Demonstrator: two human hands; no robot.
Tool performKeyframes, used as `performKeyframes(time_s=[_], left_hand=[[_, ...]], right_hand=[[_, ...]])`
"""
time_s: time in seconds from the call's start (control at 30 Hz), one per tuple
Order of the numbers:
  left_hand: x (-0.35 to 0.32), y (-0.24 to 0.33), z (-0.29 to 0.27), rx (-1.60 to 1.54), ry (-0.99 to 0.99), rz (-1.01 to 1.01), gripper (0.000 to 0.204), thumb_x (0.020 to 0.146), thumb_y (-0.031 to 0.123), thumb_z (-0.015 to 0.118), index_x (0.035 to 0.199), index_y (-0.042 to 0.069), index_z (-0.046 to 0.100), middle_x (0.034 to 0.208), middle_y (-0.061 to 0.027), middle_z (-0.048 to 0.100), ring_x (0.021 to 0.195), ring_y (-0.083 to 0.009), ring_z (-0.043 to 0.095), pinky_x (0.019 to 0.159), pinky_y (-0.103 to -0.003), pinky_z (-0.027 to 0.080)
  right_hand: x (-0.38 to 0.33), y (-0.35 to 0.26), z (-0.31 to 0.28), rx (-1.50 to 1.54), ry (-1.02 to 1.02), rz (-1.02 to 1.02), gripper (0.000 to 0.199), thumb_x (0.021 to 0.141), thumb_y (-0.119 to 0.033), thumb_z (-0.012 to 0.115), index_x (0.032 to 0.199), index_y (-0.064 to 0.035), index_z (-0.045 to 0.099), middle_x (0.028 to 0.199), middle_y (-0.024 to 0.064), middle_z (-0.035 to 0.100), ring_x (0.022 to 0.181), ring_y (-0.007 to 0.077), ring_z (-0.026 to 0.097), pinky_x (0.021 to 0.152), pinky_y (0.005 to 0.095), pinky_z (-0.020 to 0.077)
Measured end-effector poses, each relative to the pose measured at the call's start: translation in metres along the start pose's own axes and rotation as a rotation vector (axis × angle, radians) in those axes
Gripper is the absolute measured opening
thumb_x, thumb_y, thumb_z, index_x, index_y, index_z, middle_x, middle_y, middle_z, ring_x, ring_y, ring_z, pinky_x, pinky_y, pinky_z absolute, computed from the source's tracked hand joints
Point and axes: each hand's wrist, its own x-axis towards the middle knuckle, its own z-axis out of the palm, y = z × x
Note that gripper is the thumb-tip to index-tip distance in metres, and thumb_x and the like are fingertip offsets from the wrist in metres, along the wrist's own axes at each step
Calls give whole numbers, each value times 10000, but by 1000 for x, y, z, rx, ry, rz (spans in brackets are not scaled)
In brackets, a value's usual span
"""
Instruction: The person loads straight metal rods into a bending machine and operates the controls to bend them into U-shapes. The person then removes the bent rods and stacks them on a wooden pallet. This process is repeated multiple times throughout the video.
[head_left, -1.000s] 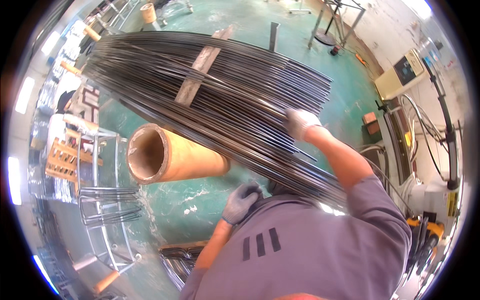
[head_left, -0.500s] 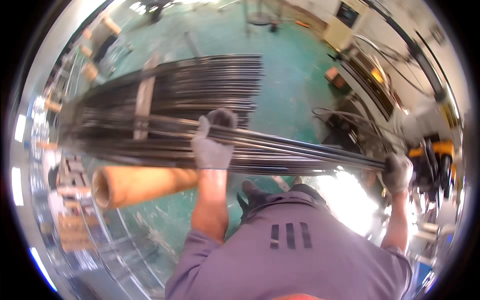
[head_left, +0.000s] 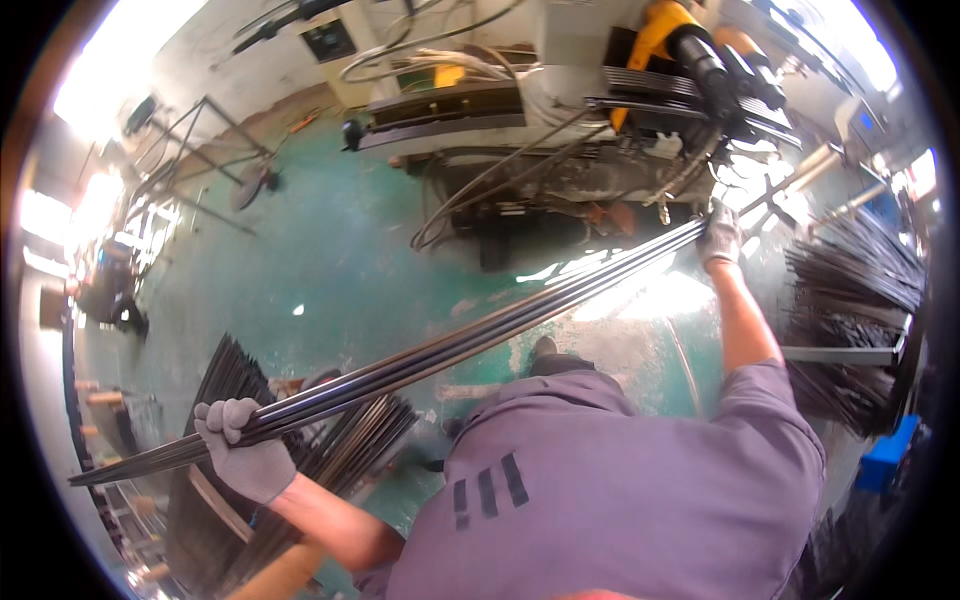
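Note:
A bundle of long, thin dark metal rods [head_left: 480,330] stretches across in front of my body, sloping from lower left to upper right. Toward its left end my gloved left hand [head_left: 245,450] is wrapped round the bundle, and the rods run on past it. The right end is gripped by my gloved right hand [head_left: 719,236], close to the machinery. Beneath and behind my left forearm lies a large stack of similar rods [head_left: 350,450], apart from the ones I hold. A tan cardboard tube [head_left: 285,572] is partly hidden below that forearm.
Ahead stands a machine bench [head_left: 440,115] with hanging cables and a yellow-and-black machine [head_left: 690,50]. A rack of dark rods [head_left: 860,310] is at the right, a blue box [head_left: 887,455] near it. A metal-framed stand [head_left: 215,150] stands far left on the green floor [head_left: 330,260].
I have turned to the right, away from the large stack, carrying the rods. They have come off the stack, and my hands are now farther apart, the right one raised near the machine.

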Motion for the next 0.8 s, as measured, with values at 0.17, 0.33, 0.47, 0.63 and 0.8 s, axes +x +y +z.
performKeyframes(time_s=[0.17,0.33,0.47,0.63,0.8], left_hand=[[31,-185,44,178,77,-120,105,1075,122,577,1129,32,583,872,-24,499,778,-177,450,873,-381,465],[74,-297,69,472,-38,-238,222,1075,210,630,1209,35,610,963,-51,645,925,-222,599,1045,-479,489],[155,-297,82,370,-229,-257,266,1080,198,620,1269,11,607,1071,-95,701,1093,-275,643,1100,-515,486],[265,-285,57,343,-233,-292,239,1070,126,611,1255,-25,624,1101,-111,697,1147,-294,660,1119,-490,516],[334,-354,-14,418,-27,-335,232,1073,111,603,1246,-37,646,1106,-130,727,1120,-297,696,1179,-511,514]], right_hand=[[-35,-88,-16,2087,-392,1073,362,905,-51,572,1241,79,609,1226,261,686,1225,432,633,1085,598,483],[6,-143,-22,2344,-250,1489,182,1011,68,520,1190,33,522,1084,182,638,1063,367,687,1096,618,552],[62,-84,-5,2254,-138,1388,161,1060,-13,601,1198,61,565,1066,162,671,1052,330,708,1051,527,610],[122,28,41,1975,151,1353,264,1153,-178,509,1278,-42,697,1128,96,771,1055,216,716,967,326,562],[177,63,70,1165,101,713,268,1083,-215,641,1257,-23,708,1092,118,764,988,249,718,867,357,596]])
